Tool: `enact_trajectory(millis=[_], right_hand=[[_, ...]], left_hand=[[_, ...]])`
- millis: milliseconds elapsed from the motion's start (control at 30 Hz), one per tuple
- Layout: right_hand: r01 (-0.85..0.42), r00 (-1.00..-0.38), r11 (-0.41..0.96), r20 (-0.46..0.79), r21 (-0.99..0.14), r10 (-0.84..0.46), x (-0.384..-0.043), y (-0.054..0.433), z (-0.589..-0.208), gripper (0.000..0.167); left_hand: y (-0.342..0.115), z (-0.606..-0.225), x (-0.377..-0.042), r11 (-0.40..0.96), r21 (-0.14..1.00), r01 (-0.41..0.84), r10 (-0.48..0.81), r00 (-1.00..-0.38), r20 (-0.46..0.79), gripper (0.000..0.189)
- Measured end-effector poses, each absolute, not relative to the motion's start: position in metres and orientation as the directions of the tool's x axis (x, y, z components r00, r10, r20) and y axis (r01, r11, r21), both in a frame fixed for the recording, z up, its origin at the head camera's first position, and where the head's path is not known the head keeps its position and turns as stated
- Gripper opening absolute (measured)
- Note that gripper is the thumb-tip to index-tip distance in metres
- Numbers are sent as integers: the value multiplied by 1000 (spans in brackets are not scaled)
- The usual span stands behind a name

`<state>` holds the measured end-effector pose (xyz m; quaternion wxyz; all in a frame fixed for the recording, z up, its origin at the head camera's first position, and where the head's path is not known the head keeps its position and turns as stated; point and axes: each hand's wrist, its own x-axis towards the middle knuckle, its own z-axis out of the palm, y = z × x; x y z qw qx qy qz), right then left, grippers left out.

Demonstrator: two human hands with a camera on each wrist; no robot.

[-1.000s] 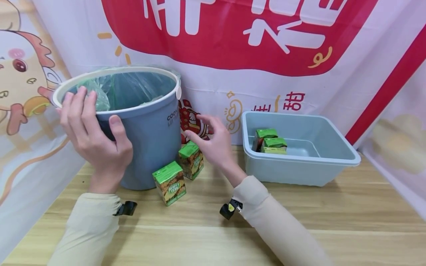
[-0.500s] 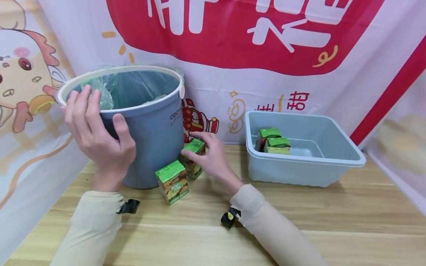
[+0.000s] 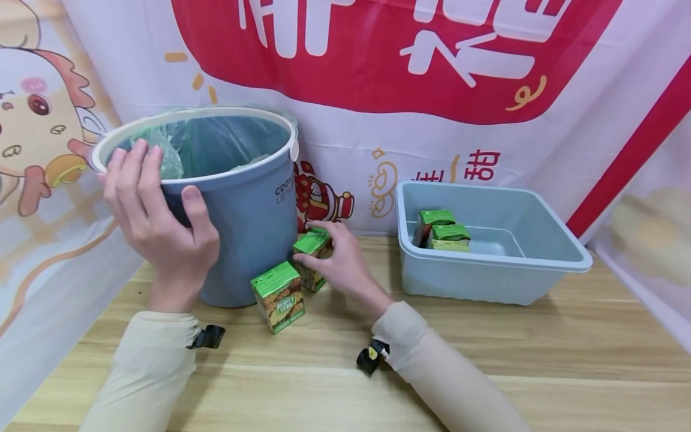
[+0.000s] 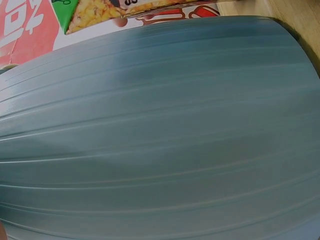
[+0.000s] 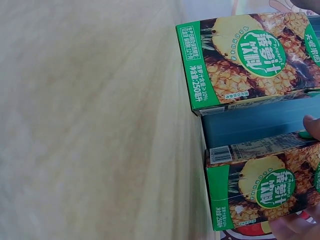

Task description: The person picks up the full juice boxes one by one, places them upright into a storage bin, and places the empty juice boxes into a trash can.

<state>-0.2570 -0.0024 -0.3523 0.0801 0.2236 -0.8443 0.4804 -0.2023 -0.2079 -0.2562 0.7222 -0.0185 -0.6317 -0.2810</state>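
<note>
My left hand point(image 3: 162, 222) rests against a blue bucket point(image 3: 248, 240), its fingers reaching up over the white rim and the thumb on the outer wall. The left wrist view is mostly filled by the ribbed bucket wall point(image 4: 160, 125). With thumb and fingers on either side, my right hand point(image 3: 345, 261) grips the upper part of a pineapple juice box point(image 3: 310, 277) standing beside the bucket; its fingers partly cover the box. A second juice box point(image 3: 279, 300) stands upright in front of it. In the right wrist view, the gripped juice box point(image 5: 265, 185) is the lower one.
A green plastic liner point(image 3: 173, 150) hangs inside the bucket. To the right stands a light blue tub point(image 3: 475, 279) with two green-topped boxes point(image 3: 448, 235) in it. A printed cloth point(image 3: 345, 90) hangs behind, and the wooden table point(image 3: 302, 384) stretches in front.
My right hand has come down from above onto the farther juice box and now grips it. The left hand has stayed at the bucket rim. The head view has shifted slightly.
</note>
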Motion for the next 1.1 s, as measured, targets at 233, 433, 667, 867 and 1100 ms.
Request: enact_trajectory(millis=[233, 433, 667, 867, 1100], right_hand=[[-453, -889, 486, 340, -747, -307, -257, -1, -352, 63], [-445, -894, 519, 334, -730, -299, -257, 2, -350, 62], [-444, -895, 487, 356, -752, -267, -257, 8, -343, 58], [-461, -887, 449, 394, -766, -240, -258, 16, -328, 59], [-513, -858, 406, 460, -756, -228, -257, 25, -302, 57]], left_hand=[[-209, -256, -202, 844, 326, 427, -379, 45, 924, 54], [-208, -256, -202, 844, 320, 430, -376, 49, 925, 53], [-208, -256, -202, 844, 320, 430, -375, 49, 926, 53], [-207, -256, -202, 844, 314, 434, -372, 52, 927, 53], [-208, -256, -203, 846, 320, 427, -375, 49, 926, 54]])
